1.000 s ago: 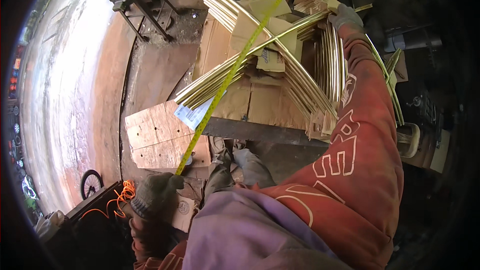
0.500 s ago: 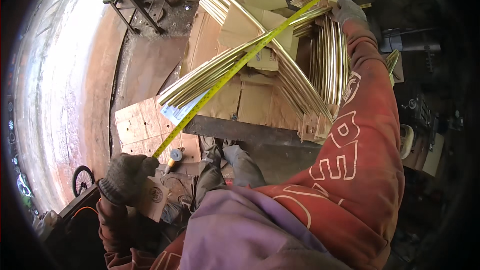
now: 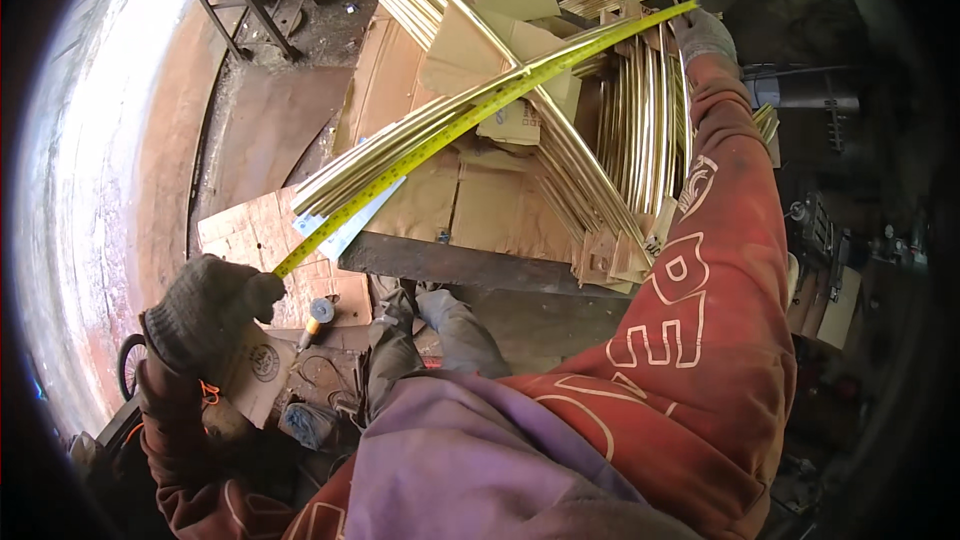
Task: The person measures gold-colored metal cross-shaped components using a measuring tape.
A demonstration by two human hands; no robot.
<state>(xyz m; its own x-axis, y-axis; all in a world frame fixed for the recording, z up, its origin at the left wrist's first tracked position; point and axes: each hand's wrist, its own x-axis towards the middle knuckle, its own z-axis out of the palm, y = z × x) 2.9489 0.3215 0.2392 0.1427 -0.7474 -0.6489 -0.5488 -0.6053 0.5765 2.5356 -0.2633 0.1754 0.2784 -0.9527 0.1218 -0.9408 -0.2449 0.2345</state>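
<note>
My left hand (image 3: 208, 312), in a grey knit glove, is closed around the near end of a yellow tape measure (image 3: 420, 157); any case is hidden by the glove. The blade slants up to the right, along a bundle of brass-coloured tubes (image 3: 385, 152). Its free end lies beside my right hand (image 3: 708, 37), also gloved. Those fingers are curled near the tube ends, and what they grip is hidden. Beneath the measured bundle crosses another set of long shiny tubes (image 3: 585, 145).
Cardboard sheets (image 3: 400, 202) cover the dark-edged workbench (image 3: 450, 262). More tubes (image 3: 640, 110) lie stacked at the right. A power tool with a round disc (image 3: 318, 314) rests below the bench, near my feet. A metal stand (image 3: 250, 5) is at the far left.
The tape's free end has slid right, reaching past the tubes beside my right hand. My left hand has moved left and slightly up with the tape. The view has shifted a little.
</note>
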